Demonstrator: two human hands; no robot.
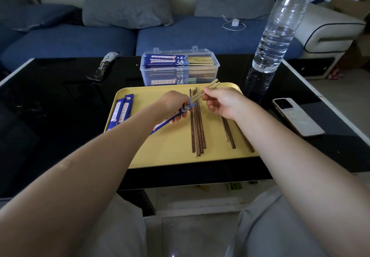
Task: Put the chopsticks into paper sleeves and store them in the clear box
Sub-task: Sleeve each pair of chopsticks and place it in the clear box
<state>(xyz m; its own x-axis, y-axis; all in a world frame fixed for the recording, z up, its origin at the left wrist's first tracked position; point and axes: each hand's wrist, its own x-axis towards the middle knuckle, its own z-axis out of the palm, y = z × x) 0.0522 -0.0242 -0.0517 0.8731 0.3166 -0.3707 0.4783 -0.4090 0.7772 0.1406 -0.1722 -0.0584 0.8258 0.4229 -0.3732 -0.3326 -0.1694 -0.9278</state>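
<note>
Two hands: left hand (173,104) gripped sleeve (170,119); right hand (221,102) pinched chopsticks (208,89).
Tray (176,156): loose chopsticks (197,124) were laid.

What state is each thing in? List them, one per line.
clear box: open, holding sleeved chopsticks
blue sleeve: gripped by left hand
light chopsticks: pinched by right hand, tips entering sleeve
dark chopsticks: loose on yellow tray
water bottle: upright
</note>
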